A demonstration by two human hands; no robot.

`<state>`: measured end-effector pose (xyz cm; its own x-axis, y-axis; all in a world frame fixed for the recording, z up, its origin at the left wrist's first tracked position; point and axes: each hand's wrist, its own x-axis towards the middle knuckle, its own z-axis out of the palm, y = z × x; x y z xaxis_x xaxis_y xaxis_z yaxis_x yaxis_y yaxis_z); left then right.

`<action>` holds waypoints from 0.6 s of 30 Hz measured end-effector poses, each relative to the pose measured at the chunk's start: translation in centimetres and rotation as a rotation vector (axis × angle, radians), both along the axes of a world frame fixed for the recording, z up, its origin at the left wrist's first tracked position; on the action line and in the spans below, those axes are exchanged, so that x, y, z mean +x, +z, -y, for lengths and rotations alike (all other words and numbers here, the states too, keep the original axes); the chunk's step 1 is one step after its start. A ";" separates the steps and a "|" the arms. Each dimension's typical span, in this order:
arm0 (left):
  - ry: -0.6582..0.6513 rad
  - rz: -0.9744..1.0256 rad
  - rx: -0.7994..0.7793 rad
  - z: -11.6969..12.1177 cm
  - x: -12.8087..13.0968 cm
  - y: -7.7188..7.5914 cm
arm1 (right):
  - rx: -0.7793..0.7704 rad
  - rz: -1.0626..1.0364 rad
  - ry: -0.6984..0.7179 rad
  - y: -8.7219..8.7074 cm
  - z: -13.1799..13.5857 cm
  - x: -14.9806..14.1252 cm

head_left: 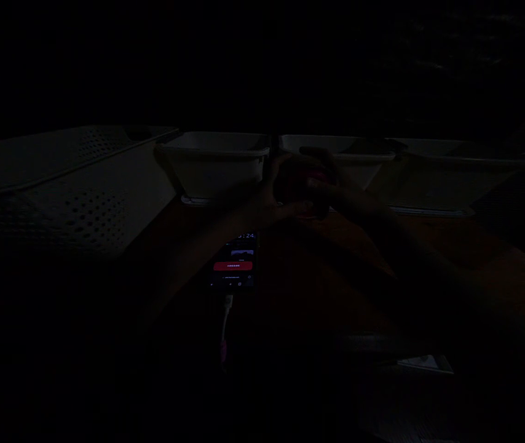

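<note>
The scene is very dark. Both hands meet near the middle of the view, around a dark reddish, roundish object (297, 178) whose kind I cannot make out. My left hand (272, 195) grips it from the left, thumb and fingers curved about it. From the right, my right hand (335, 184) closes over it, with fingers reaching across its top and front. Below my left forearm lies a lit phone (233, 261) with a red bar on its screen. The forearm covers part of the phone.
A white cable (226, 311) runs from the phone's lower end. A perforated basket (152, 184) stands at left. Behind the hands are pale bins: a left one (221, 172), a middle one (364, 169) and a right one (438, 184). A small pale flat item (426, 363) lies lower right.
</note>
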<state>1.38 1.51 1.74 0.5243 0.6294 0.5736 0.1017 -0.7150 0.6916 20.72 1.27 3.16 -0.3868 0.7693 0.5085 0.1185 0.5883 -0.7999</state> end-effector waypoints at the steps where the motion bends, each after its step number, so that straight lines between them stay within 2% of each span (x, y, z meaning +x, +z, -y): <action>1: 0.001 0.000 0.004 0.0 0.0 0.0 | -0.001 -0.005 0.003 0.0 0.1 0.0; 9: -0.030 0.026 0.010 -0.1 -0.1 -0.2 | 0.000 -0.012 0.023 0.1 0.3 -0.3; 18: -0.018 0.041 -0.041 -0.2 0.1 -0.3 | -0.008 -0.012 -0.020 -0.1 0.0 -0.2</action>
<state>1.45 1.75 1.44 0.5123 0.6435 0.5687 0.0605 -0.6876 0.7236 20.49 1.31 3.02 -0.3649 0.7808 0.5072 0.1205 0.5797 -0.8058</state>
